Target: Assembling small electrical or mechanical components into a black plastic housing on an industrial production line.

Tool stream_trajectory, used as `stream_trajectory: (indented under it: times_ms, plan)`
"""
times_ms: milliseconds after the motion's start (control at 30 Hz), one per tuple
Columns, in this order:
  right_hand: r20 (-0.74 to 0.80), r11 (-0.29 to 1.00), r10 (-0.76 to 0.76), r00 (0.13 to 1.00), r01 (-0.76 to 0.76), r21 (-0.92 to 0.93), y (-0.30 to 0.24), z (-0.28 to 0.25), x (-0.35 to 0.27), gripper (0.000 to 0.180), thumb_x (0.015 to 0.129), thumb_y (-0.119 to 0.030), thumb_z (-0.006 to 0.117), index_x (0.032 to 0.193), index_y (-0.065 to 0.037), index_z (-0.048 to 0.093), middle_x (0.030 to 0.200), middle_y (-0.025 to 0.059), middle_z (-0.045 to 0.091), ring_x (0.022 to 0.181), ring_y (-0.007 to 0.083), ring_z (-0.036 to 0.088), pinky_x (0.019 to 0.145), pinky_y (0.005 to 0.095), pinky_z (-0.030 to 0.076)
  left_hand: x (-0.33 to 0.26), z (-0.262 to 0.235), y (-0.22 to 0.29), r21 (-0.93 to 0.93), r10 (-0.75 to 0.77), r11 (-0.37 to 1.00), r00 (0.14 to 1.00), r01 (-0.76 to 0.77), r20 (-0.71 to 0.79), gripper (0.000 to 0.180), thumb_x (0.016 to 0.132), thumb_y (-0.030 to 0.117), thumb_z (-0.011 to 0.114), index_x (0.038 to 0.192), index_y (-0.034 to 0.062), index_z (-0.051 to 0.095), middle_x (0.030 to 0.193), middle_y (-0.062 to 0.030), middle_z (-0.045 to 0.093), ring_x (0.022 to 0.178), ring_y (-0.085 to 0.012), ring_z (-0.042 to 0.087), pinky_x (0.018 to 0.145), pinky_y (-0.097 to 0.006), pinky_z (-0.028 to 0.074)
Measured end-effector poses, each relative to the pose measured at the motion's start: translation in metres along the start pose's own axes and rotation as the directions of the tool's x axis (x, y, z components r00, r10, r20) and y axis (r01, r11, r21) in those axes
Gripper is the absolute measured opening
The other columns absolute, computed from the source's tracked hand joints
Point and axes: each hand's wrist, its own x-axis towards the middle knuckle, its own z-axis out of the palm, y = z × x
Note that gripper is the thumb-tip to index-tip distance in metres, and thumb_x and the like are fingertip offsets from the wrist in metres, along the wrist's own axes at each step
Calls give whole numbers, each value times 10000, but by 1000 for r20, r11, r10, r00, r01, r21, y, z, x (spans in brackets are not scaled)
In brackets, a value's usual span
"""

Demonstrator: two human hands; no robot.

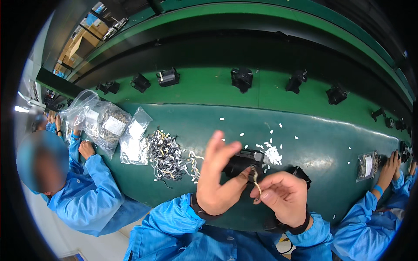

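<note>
A black plastic housing (244,162) lies on the table in front of me, partly hidden by my left hand (213,185). That hand is open, index and middle fingers stretched upward, its thumb tip touching the housing near a short cable. The cable (257,180), pale with a small connector end, runs from the housing to my right hand (285,195). Thumb and fingers of the right hand pinch its lower end. Behind the housing, small white plastic pieces (273,154) lie scattered. A heap of short black and white cables (166,155) spreads left of my left hand.
Clear plastic bags (109,124) of cables and a flatter bag (134,139) lie left of the heap. Another black housing (301,175) sits beyond my right hand. Several black units (241,79) stand along the green conveyor (204,85). Co-workers (89,187) sit at both sides.
</note>
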Motion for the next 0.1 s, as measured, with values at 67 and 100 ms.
stream_trajectory:
  times_ms: [67,100]
  plan:
    - [6,997,60,998,-60,50,1,2,-2,187,978,-31,691,1116,85,642,1006,152,744,917,192,735,812,325,612,-3,-2,2,-23,21,1000,995,-19,98,186,793,26,819,961,13,740,1378,-240,568,1360,-477,490,1025,-637,458]
    - [26,997,57,998,-58,49,1,2,2,187,978,-31,691,1116,85,642,1006,152,744,917,192,735,812,325,612,-5,-4,0,-29,72,997,985,-68,159,167,822,39,813,973,22,744,1410,-240,559,1371,-445,495,1028,-647,456]
